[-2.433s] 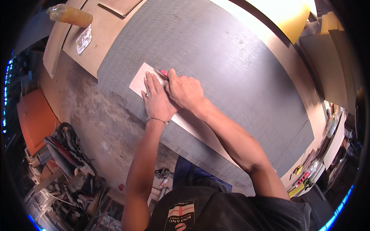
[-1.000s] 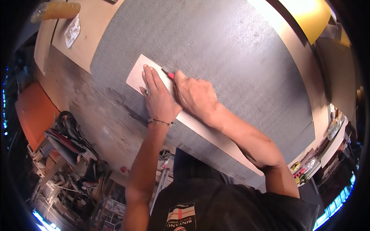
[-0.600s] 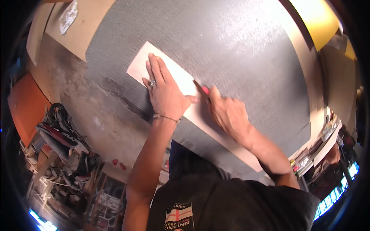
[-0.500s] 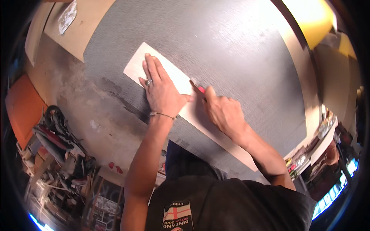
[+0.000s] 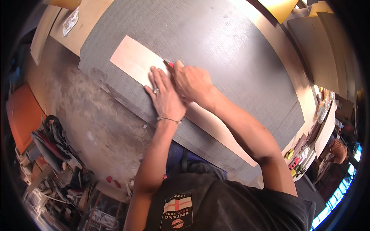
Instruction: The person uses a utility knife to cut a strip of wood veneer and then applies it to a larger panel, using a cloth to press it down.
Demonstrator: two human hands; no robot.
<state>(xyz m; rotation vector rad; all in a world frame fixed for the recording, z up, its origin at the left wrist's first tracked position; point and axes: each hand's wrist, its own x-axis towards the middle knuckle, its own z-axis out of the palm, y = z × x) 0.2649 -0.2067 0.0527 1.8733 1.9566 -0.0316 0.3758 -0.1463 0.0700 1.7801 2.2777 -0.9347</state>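
A long pale strip (image 5: 135, 57) of flat board lies slantwise on a large dark grey sheet (image 5: 239, 73) with a fine grain. My left hand (image 5: 167, 100) presses palm-down on the strip, fingers stretched out and holding nothing. Beside it, almost touching, my right hand (image 5: 192, 82) is closed around a cutter knife (image 5: 170, 64) with a red part showing. Its dark, narrow tip sits at the strip's far long edge. Most of the knife's handle is hidden inside my right fist, and my right forearm passes over the strip's nearer end.
Under the grey sheet is a pale wooden tabletop (image 5: 300, 131). At the right stands a ledge with several small tools (image 5: 295, 163). An orange panel (image 5: 23, 115) leans at the left above piled scraps (image 5: 54, 150). A yellow object (image 5: 279, 9) hangs over the table's far right.
My right hand with the knife has moved up and left along the strip's edge, close to my left hand. The left hand has shifted toward the strip's nearer end. The whole view has shifted slightly.
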